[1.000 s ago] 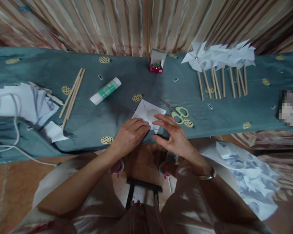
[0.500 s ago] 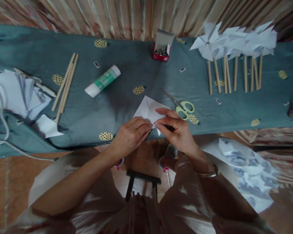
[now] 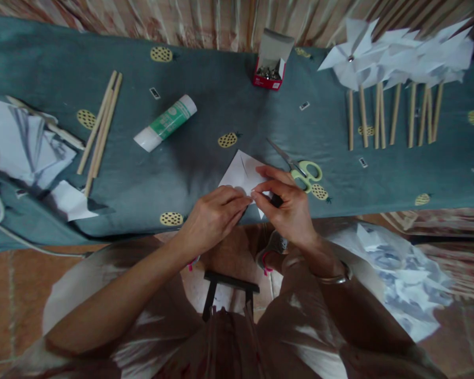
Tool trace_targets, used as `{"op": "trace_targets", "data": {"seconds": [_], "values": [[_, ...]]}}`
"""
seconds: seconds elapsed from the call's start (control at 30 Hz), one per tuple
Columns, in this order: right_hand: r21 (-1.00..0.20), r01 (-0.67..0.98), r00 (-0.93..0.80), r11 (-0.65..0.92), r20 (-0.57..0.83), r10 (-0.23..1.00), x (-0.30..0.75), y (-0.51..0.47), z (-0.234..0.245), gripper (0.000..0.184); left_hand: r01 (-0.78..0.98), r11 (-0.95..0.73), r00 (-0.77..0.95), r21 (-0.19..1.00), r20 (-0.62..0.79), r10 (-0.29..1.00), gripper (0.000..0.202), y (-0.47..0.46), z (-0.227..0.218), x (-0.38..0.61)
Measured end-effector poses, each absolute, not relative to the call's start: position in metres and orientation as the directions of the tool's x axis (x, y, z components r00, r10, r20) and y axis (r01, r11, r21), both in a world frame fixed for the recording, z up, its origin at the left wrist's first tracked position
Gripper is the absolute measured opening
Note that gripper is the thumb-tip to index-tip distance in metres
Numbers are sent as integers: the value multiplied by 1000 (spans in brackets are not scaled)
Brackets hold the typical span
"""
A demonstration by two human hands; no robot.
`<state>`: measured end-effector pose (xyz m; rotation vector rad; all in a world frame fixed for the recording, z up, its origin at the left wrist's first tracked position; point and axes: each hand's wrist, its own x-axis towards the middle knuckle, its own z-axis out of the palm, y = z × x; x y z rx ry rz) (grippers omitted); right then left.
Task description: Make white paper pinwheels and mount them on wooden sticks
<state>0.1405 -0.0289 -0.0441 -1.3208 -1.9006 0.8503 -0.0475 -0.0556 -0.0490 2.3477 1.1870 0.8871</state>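
A folded white paper square (image 3: 240,172) lies near the front edge of the table, which is covered by a grey-green cloth (image 3: 189,173). My left hand (image 3: 213,217) rests on the paper's near corner with its fingers curled down onto it. Facing it, my right hand (image 3: 286,202) pinches a flap of the same paper between thumb and fingertips. The two sets of fingertips meet at the paper's lower right corner, and that corner is hidden under them.
Green-handled scissors (image 3: 300,169) lie just right of my right hand. A glue stick (image 3: 165,122), a red box of pins (image 3: 269,76), loose wooden sticks (image 3: 100,128), finished paper pinwheels (image 3: 395,58) and paper scraps (image 3: 19,147) lie on the cloth. More scraps (image 3: 395,279) lie on the floor.
My right hand went from open and flat over the paper to a pinch on its flap. The view has shifted downward, so the table sits higher in the picture.
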Motion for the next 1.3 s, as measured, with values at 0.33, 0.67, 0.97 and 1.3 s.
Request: {"op": "trace_targets", "data": {"seconds": [0.33, 0.67, 0.97, 1.3], "values": [[-802, 533, -252, 269, 154, 956, 140, -29, -44, 7, 575, -542, 407, 612, 361, 839, 17, -53, -50, -47], [-770, 553, -265, 317, 199, 944, 141, -29, -46, 7, 543, -475, 392, 692, 292, 873, 18, -49, -47, -48], [-749, 562, -278, 351, 229, 933, 142, -29, -46, 8, 548, -424, 386, 721, 232, 893, 18, -46, -44, -48], [-732, 553, -309, 397, 263, 914, 144, -29, -48, 16, 566, -429, 372, 704, 245, 895, 17, -47, -44, -47]]}}
